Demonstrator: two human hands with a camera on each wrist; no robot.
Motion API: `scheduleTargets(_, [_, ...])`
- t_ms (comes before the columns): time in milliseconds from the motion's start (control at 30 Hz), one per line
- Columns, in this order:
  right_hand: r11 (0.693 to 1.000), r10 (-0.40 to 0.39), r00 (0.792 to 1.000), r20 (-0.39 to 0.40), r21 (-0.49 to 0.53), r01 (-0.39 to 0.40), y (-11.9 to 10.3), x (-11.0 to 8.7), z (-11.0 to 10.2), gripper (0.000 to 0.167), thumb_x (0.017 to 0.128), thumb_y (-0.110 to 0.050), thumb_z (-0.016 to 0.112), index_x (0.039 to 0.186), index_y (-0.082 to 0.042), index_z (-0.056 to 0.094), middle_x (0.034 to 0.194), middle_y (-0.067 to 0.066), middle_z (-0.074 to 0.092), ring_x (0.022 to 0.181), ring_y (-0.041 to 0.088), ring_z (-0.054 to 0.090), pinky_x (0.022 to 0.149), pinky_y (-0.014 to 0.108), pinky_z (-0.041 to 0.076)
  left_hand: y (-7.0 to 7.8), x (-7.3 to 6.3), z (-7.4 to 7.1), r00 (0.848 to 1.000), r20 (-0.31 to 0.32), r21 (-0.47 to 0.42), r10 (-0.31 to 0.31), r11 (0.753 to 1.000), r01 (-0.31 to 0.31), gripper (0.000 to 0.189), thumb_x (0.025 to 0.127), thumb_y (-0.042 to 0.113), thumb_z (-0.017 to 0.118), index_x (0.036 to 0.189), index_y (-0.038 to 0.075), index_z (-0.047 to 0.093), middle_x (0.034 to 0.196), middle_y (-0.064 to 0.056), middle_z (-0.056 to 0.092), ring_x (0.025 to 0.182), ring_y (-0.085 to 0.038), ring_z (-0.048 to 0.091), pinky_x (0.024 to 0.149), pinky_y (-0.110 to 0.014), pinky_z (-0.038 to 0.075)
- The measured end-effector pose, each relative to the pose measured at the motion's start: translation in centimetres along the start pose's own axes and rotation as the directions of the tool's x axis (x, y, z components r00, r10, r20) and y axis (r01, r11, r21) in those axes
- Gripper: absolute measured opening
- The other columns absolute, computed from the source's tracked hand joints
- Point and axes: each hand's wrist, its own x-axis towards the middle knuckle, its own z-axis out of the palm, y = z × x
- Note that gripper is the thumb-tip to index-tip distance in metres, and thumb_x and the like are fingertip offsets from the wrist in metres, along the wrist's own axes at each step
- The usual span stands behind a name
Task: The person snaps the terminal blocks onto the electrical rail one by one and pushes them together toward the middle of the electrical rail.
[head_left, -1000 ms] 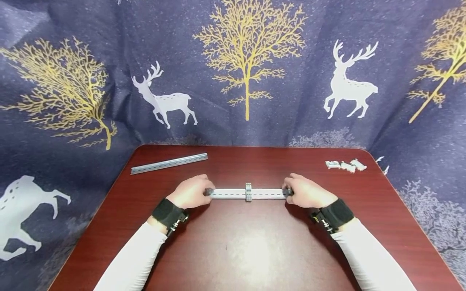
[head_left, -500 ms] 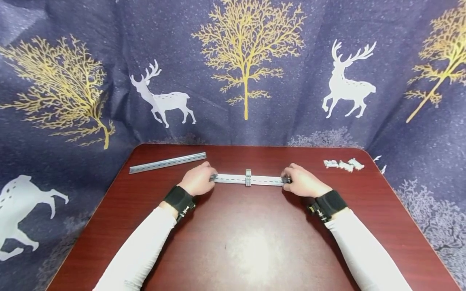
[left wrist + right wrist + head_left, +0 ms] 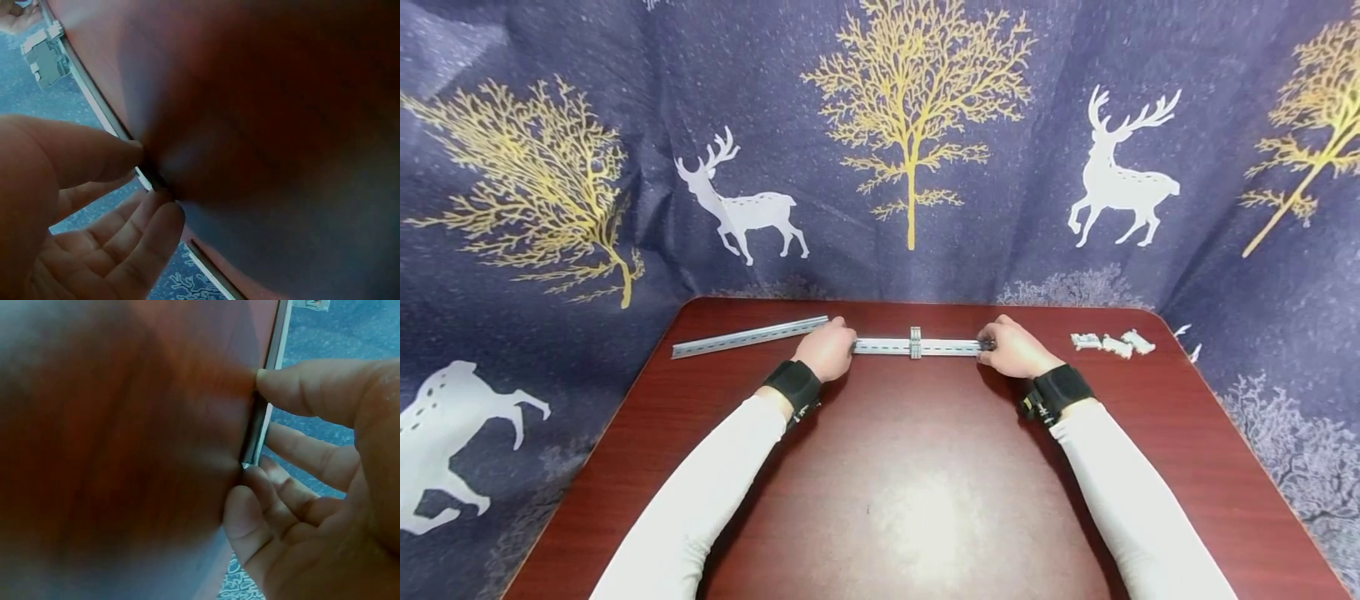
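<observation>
A slotted silver metal rail (image 3: 951,347) bearing a pale grey block (image 3: 915,342) is pinched near its ends by the fingers of the left hand (image 3: 827,348) and right hand (image 3: 1015,348).

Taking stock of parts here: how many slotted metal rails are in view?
2. The held rail spans between the left hand and the right hand, gripped near its ends; the loose rail lies at the far left of the table. I see no others.

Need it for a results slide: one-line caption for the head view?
A person's left hand and right hand grip opposite ends of a slotted metal rail bearing light-coloured modules near mid-length.
</observation>
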Motion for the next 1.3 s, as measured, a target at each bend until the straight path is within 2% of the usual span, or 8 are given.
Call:
scheduleTargets(133, [1.0,0.023,1.0,0.005,-0.005,-0.023,0.5,0.8,-0.1,0.033,0.097,-0.013,0.081,0.122,0.007,0.075,0.118,0.022,0.064,0.106,0.036,0.063,0.099,0.055,0.053,1.1,0.8,-1.2,0.995,0.075,0.03,-0.065,0.998,0.063,0.016,0.097,0.001,0.068,0.107,0.002,0.08,0.109,-0.02,0.068,0.1,-0.038,0.072,0.085,-0.056,0.063])
scheduleTargets(200, [1.0,0.025,1.0,0.004,-0.013,-0.025,0.7,1.3,-0.2,0.033,0.097,-0.014,0.081,0.122,0.007,0.075,0.118,0.023,0.064,0.107,0.037,0.062,0.099,0.055,0.052,2.7,0.8,-3.1,0.982,0.142,0.049,-0.125,0.992,0.119,0.02,0.102,0.001,0.066,0.116,0.001,0.08,0.119,-0.023,0.069,0.112,-0.04,0.072,0.092,-0.058,0.062])
scheduleTargets(233, [0.999,0.027,1.0,0.004,-0.017,-0.027,0.8,1.4,-0.3,0.034,0.097,-0.015,0.081,0.122,0.007,0.074,0.118,0.023,0.064,0.107,0.037,0.062,0.1,0.055,0.052,3.0,0.8,-3.3,0.979,0.149,0.062,-0.136,0.99,0.128,0.022,0.103,0.001,0.064,0.119,0.001,0.08,0.123,-0.023,0.069,0.116,-0.041,0.071,0.095,-0.058,0.062])
scheduleTargets(433, [0.999,0.045,0.998,0.035,-0.027,-0.044,0.9,2.6,-0.3,0.035,0.101,-0.018,0.08,0.125,0.007,0.074,0.122,0.024,0.062,0.106,0.037,0.062,0.1,0.055,0.051,3.2,1.3,-4.2,0.97,0.204,0.063,-0.129,0.991,0.118,0.023,0.103,0.004,0.065,0.121,0.0,0.08,0.132,-0.026,0.067,0.12,-0.043,0.068,0.102,-0.056,0.059])
scheduleTargets(567, [0.998,0.054,0.998,0.034,-0.016,-0.054,1.3,3.4,-0.2,0.037,0.103,-0.021,0.08,0.127,0.007,0.074,0.125,0.025,0.062,0.108,0.039,0.062,0.101,0.056,0.051,3.0,1.6,-4.9,0.954,0.26,0.053,-0.148,0.989,0.139,0.025,0.104,0.012,0.068,0.122,-0.002,0.079,0.132,-0.027,0.064,0.12,-0.043,0.064,0.104,-0.054,0.057])
scheduleTargets(900, [0.997,0.071,0.997,0.034,-0.042,-0.069,0.9,4.6,-0.4,0.035,0.102,-0.021,0.08,0.124,0.006,0.075,0.121,0.024,0.064,0.112,0.039,0.059,0.104,0.055,0.05,2.3,3.7,-3.1,0.908,0.354,0.125,-0.223,0.974,0.191,0.033,0.109,0.027,0.066,0.126,0.002,0.079,0.146,-0.027,0.051,0.133,-0.041,0.05,0.106,-0.054,0.055])
scheduleTargets(1067, [0.995,0.046,0.998,0.042,-0.094,-0.042,0.6,5.2,-0.8,0.026,0.1,-0.017,0.078,0.115,0.005,0.077,0.118,0.023,0.067,0.117,0.039,0.059,0.107,0.055,0.05,1.9,4.6,-2.7,0.9,0.359,0.135,-0.246,0.968,0.211,0.036,0.109,0.031,0.066,0.128,0.003,0.079,0.147,-0.025,0.049,0.136,-0.04,0.048,0.107,-0.053,0.055])
scheduleTargets(1300, [0.992,0.064,0.997,0.035,-0.108,-0.06,0.7,5.9,-0.9,0.029,0.101,-0.017,0.077,0.119,0.005,0.075,0.123,0.025,0.064,0.119,0.04,0.059,0.109,0.054,0.05,1.2,5.3,-2.3,0.897,0.355,0.129,-0.263,0.964,0.232,0.042,0.106,0.034,0.066,0.133,0.003,0.076,0.146,-0.023,0.047,0.138,-0.039,0.046,0.109,-0.054,0.054])
